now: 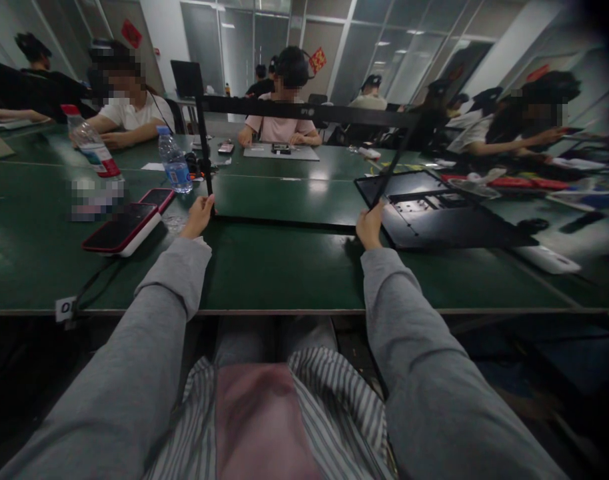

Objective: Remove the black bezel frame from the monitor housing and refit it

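A thin black rectangular frame (304, 109), like a monitor bezel, is held up over the table between my two hands. Through its opening the table and a person opposite show. My left hand (198, 217) is closed around the frame's left side near the lower corner. On the opposite side, my right hand (370, 225) grips the lower right corner. A dark flat panel (444, 223), perhaps a monitor's back part, lies on the table just right of my right hand, with pale parts in its recess.
On the green table (284, 273), a phone (122, 228) rests on a white block at left. Behind it are a blue-capped water bottle (174, 163) and a red-capped bottle (95, 147). A white object (549, 259) lies at right. Several people sit around the table.
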The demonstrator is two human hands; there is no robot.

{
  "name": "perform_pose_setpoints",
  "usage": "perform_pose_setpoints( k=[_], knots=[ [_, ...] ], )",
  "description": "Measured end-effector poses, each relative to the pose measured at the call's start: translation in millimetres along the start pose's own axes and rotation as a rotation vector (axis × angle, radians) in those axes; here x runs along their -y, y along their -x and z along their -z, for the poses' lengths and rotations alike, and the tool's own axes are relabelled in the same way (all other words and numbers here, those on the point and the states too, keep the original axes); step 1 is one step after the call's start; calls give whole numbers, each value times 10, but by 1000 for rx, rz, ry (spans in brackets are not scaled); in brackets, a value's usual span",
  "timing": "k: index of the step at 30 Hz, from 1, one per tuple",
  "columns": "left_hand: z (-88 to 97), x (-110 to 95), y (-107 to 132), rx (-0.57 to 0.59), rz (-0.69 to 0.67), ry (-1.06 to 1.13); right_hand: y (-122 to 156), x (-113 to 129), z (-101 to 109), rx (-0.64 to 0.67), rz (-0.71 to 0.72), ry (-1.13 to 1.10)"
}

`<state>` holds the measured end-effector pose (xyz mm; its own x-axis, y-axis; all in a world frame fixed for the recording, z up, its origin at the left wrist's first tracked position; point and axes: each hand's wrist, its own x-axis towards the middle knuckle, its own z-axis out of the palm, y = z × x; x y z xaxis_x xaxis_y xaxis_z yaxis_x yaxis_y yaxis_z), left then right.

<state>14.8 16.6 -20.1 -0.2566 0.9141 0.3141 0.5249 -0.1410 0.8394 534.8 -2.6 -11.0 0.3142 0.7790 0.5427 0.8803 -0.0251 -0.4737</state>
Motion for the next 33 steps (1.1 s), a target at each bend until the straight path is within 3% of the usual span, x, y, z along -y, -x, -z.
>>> perform_pose_setpoints(
  k=[3, 8, 12, 18, 23, 33],
  knots=[
    [44, -30, 30, -99, -1, -100, -14, 3, -101, 159, -137, 62],
    [67, -27, 69, -93, 28, -256, -41, -74, -132, 291, -193, 23],
    [59, -18, 124, -70, 45, -345, -37, -167, -107, 246, -236, -143],
    [76, -82, 190, -60, 42, -498, -40, -209, -135, 219, -212, -218],
    [60, -90, 235, -59, -5, -565, -50, -230, -169, 221, -135, -63],
    [-4, -133, 269, -53, -10, -348, -26, -209, -154, 251, -157, 92]
  ],
)
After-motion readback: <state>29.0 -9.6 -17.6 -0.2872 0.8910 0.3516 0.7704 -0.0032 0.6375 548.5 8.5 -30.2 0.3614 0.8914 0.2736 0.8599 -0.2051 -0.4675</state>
